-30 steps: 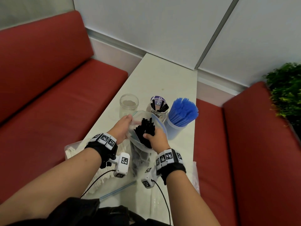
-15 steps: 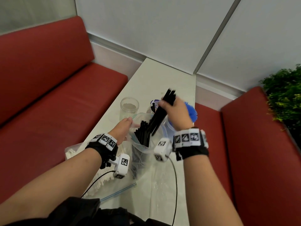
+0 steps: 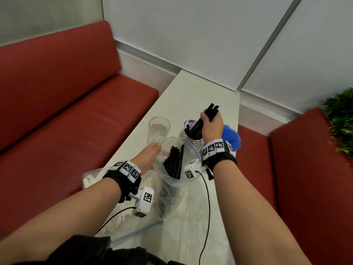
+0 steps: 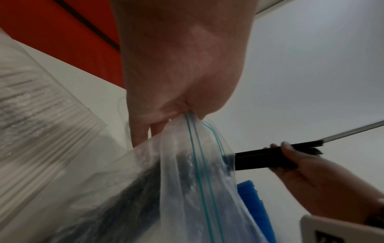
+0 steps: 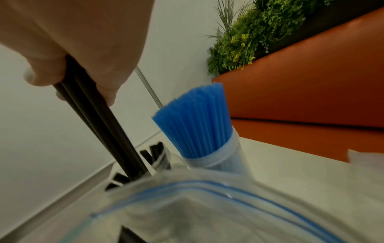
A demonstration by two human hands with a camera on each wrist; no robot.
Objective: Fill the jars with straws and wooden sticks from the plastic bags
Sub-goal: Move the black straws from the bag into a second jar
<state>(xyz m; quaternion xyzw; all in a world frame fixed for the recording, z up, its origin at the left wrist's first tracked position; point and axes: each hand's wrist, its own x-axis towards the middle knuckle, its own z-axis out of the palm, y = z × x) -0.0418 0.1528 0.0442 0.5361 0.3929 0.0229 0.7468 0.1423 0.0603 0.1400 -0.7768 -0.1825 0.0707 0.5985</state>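
Note:
My right hand (image 3: 212, 124) grips a bundle of black straws (image 3: 199, 124), tilted, with the lower ends inside a glass jar (image 3: 192, 139) that holds other black straws. In the right wrist view the black straws (image 5: 99, 115) run from my fist down into that jar (image 5: 160, 162). My left hand (image 3: 150, 153) pinches the rim of a clear zip bag (image 3: 172, 173) and holds it up with its mouth wide; more black straws (image 3: 174, 163) stand inside. The left wrist view shows the bag's rim (image 4: 194, 125) pinched at my fingertips. An empty glass jar (image 3: 159, 128) stands to the left.
A jar of blue straws (image 5: 199, 125) stands right of the black-straw jar, partly behind my right wrist. A bag of white sticks (image 3: 91, 178) lies at the near left of the white table (image 3: 200, 88). An empty clear bag (image 3: 193, 226) lies near me. Red benches flank the table.
My right hand lifted a bundle of black straws out of the bag, carried it away from me and lowered its ends into the black-straw jar. My left hand kept holding the bag.

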